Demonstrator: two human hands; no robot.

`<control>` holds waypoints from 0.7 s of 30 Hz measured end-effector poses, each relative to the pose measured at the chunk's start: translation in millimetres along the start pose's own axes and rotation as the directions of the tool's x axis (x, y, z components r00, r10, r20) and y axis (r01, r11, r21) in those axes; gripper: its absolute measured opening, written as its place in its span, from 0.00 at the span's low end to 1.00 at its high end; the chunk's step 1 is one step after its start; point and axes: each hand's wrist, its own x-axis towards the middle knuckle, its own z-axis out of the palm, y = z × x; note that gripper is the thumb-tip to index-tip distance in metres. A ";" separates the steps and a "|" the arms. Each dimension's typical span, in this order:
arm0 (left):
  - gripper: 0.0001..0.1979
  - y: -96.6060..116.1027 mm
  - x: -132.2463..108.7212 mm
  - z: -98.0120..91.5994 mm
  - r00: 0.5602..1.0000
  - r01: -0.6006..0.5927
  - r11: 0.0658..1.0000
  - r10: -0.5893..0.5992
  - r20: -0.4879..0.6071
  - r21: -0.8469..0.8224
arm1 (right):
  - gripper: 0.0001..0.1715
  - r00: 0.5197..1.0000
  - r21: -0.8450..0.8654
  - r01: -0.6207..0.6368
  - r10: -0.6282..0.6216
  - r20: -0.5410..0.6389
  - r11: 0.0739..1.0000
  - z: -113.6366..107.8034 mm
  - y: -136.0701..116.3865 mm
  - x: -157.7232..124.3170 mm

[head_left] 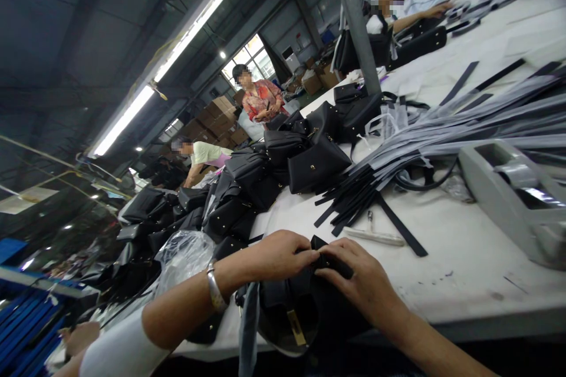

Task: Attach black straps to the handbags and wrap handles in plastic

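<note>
A black handbag (329, 312) sits at the near edge of the table, its mouth facing me and a gold metal strip (296, 327) at its front. My left hand (280, 254), with a silver bangle at the wrist, reaches across from the left. Its thumb and fingers pinch the bag's black upper part. Opposite it, my right hand (365, 277) grips the same part with thumb and fingers closed. The fingertips of both hands nearly meet there. The small detail between them is partly hidden. A grey strip (249, 327) hangs at the bag's left side.
Many black bags (318, 162) are heaped beyond and to the left, beside clear plastic (186, 256). Wrapped black straps (389, 162), a white-handled tool (375, 236) and a tape dispenser (508, 206) lie to the right. A metal post (356, 23) rises behind; several people work around.
</note>
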 end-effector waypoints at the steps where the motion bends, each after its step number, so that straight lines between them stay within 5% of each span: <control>1: 0.18 -1.1 -0.7 1.7 1.000 0.008 1.000 -0.008 -0.010 0.006 | 0.14 1.000 0.025 -0.019 0.019 0.016 1.000 0.6 -1.0 -0.4; 8: 0.13 -0.4 5.2 17.5 0.993 -0.047 0.995 0.056 -0.108 0.084 | 0.13 0.999 0.112 -0.032 0.035 -0.031 0.993 13.1 0.1 -2.3; 16: 0.17 -9.1 -2.3 22.4 0.974 0.012 0.994 0.012 -0.226 0.109 | 0.11 0.981 0.110 -0.193 0.193 0.008 0.975 -5.7 1.6 -2.4; 21: 0.13 -11.4 -6.9 34.1 0.966 -0.100 0.987 0.125 -0.225 0.123 | 0.08 0.966 0.242 -0.257 0.253 0.051 0.936 -10.7 -3.6 -3.5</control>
